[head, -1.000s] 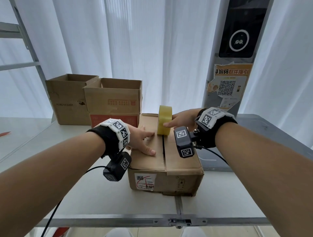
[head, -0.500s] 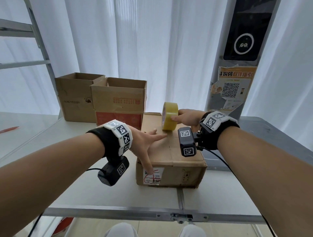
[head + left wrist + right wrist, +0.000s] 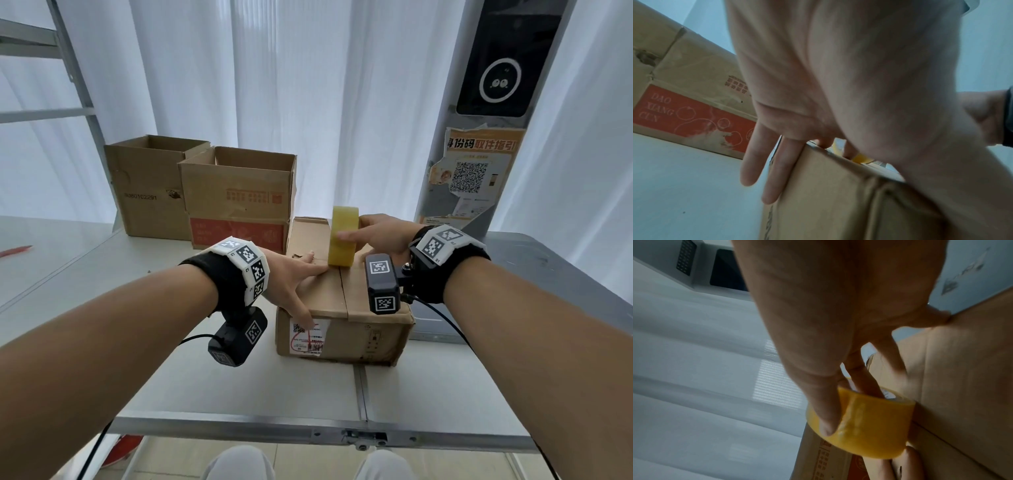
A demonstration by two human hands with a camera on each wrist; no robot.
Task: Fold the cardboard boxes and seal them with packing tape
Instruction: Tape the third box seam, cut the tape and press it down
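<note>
A closed brown cardboard box with a white label sits on the white table. My left hand lies spread over its top left flap, the thumb hanging over the near edge onto the label and two fingers down the left side. My right hand grips a yellow tape roll, which stands on edge over the centre seam near the far end. In the right wrist view the thumb presses the outside of the tape roll and a finger goes through its core.
Two open cardboard boxes stand at the back left, a plain one and one with a red band. A grey pillar with a poster rises at the back right. White curtains hang behind. A table joint runs toward me.
The left hand slid toward the near left corner, its thumb now over the front edge. The right hand kept the roll on the seam at the far end. The view shifted closer.
</note>
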